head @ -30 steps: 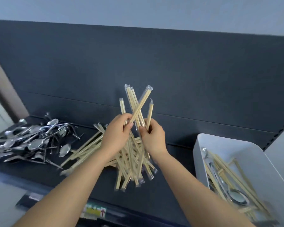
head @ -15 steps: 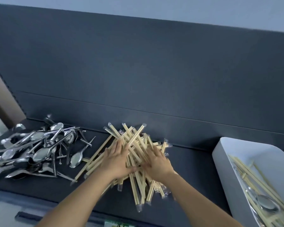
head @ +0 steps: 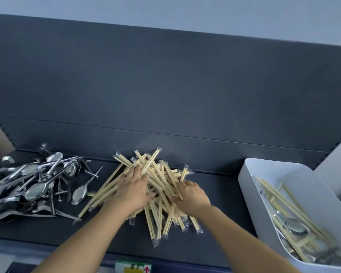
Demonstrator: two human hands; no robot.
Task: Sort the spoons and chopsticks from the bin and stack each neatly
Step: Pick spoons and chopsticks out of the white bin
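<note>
On the far left of the dark shelf (head: 224, 198) we have a loose heap of metal spoons (head: 34, 184), bowls and handles crossing every way. Just to its right lies the pile of wrapped wooden chopsticks (head: 158, 174), fanned out and crossing one another, its leftmost sticks reaching close to the nearest spoons. Our left hand (head: 133, 191) lies flat on the left part of this pile, palm down. Its fingers are straight and a little spread, and they press on the sticks without curling round any. Our right hand (head: 191, 195) rests on the right part of the same pile, knuckles up, its fingers bent down among the sticks. We cannot tell whether they pinch any. The two hands are near each other but apart, with sticks showing between them. Well to the right stands the white bin (head: 248, 186). Inside it we see further chopsticks (head: 276, 196) mixed with at least one further spoon (head: 297, 228).
</note>
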